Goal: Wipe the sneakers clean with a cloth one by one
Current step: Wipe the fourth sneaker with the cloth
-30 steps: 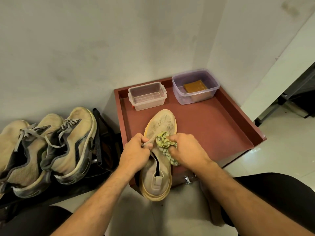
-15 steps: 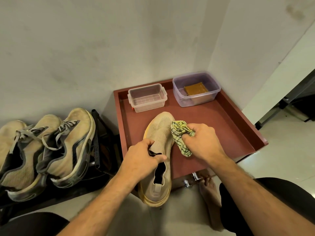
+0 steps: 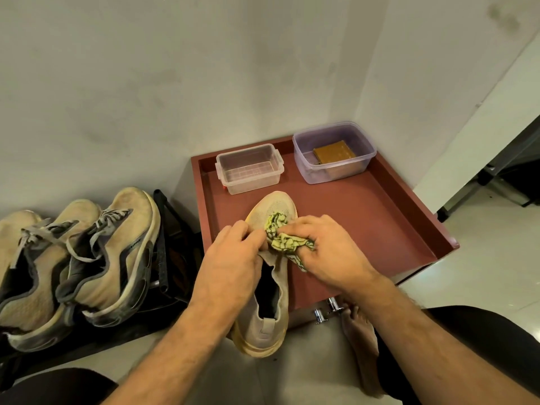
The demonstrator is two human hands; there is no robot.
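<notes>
Now, step in hand: wiping the first shoe, I'd judge; the beige slip-on sneaker point(image 3: 270, 287) is being worked on its upper, near the tongue and the front of the opening.
Where the sneaker is: lying lengthwise on the red tray-like counter point(image 3: 380, 229), toe pointing toward the wall, heel hanging out past the near edge.
Cloth: a crumpled yellow-green cloth point(image 3: 282, 239) with dark markings, bunched against the top of the sneaker just behind the toe.
Right hand: the right hand point(image 3: 324, 252) comes in from the right, knuckles up, its fingers curled around the cloth and grasping it, pressing the wad onto the knit.
Left hand: the left hand point(image 3: 230, 258) sits on the shoe's left side, its fingers pinching the edge of the upper by the opening, which seems to steady the sneaker.
Both forearms: stretched forward and converging on the shoe, wrists fairly straight.
Next move, as I read it: a stroke of the cloth along the upper while the left hand holds the shoe against the push; the sides and the yellowed sole rim look as though they still want attention, which would call for turning the shoe.
Waiting their turn: laced sneakers point(image 3: 111, 258) lined up on a dark rack to the left, visibly grubby.
Also on the counter: a clear tub point(image 3: 249, 168) and a purple-tinted tub point(image 3: 333, 152) holding a brown block, both well apart from the hands.
</notes>
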